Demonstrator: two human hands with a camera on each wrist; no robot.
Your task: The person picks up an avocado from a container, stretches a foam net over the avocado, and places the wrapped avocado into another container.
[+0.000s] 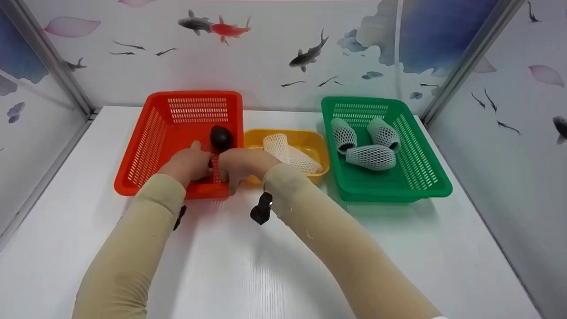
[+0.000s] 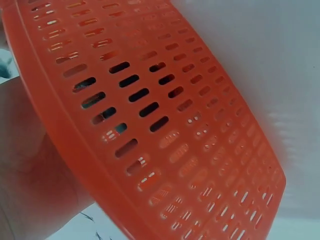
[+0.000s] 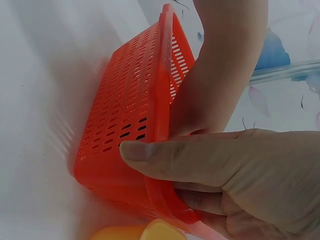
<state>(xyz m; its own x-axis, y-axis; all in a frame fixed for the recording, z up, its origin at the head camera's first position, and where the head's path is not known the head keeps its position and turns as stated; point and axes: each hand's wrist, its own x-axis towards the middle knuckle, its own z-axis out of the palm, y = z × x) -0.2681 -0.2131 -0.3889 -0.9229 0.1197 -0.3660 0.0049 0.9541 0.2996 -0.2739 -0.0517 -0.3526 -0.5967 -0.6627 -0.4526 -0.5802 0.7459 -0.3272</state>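
Observation:
My left hand (image 1: pixel 190 163) reaches down into the front of the red basket (image 1: pixel 133 144). Its fingers are mostly hidden by the basket wall. A dark patch shows beside those fingers, and something dark appears through the wall slots in the left wrist view; whether it is held cannot be seen. My right hand (image 3: pixel 240 175) grips the basket's rim at the front right corner, thumb outside and fingers inside. Just beyond both hands lies a dark, egg-shaped fruit like an avocado (image 1: pixel 221 138), apart from the left thumb.
A yellow tray (image 1: pixel 320 153) with white foam net sleeves (image 1: pixel 303 160) stands right of the red basket. Farther right, a green basket (image 1: pixel 398 186) contains three net-sleeved dark items (image 1: pixel 372 157). Printed panels (image 1: pixel 266 66) wall the white table (image 1: pixel 230 257) at the back and sides.

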